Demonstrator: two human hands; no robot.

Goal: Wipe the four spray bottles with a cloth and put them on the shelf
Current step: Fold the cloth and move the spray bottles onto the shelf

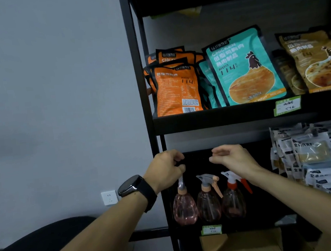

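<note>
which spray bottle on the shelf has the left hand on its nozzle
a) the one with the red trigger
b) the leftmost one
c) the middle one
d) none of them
b: the left hand has its grip curled round the spray head of the leftmost bottle, while the middle bottle and the red-trigger bottle stand untouched and the right hand hovers above, holding nothing.

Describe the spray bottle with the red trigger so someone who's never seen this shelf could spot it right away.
Find the black shelf unit and look at the level below the chicken pouches. Three clear pinkish spray bottles stand in a row there. The red-trigger bottle is the rightmost: it alone has a white head with red collar and trigger, while its neighbours have grey heads with peach collars.
</note>
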